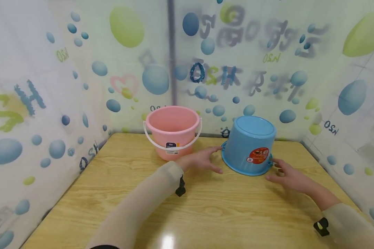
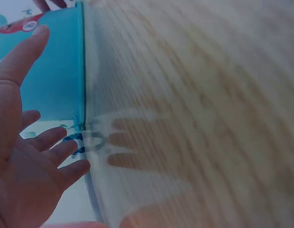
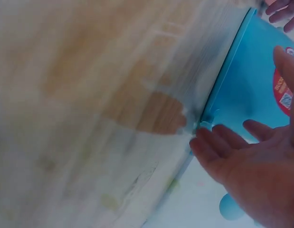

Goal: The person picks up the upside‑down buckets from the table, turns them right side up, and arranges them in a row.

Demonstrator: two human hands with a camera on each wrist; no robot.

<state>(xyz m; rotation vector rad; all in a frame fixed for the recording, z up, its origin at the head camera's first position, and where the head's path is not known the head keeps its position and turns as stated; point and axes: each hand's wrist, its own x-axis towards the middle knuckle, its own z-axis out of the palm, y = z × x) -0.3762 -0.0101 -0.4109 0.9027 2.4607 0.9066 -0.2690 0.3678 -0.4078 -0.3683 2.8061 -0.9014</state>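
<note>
Fingers (image 2: pixel 47 138) loose and gripping nothing, left hand (image 1: pixel 200 161) and right hand (image 1: pixel 291 176) flank the upturned blue bucket (image 1: pixel 247 144) on the worktop (image 1: pixel 230 207), seemingly readying a hold, which likely calls next for closing on its rim (image 1: pixel 248 174).

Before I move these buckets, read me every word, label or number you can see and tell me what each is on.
"H2O", mirrored, large and small, on the back wall.
"H2O", mirrored, small, on the left wall and right wall.
Red label on the blue bucket: too small to read.
Dark label on the pink bucket: too small.
Grey lettering on the back wall: too blurred.
</note>
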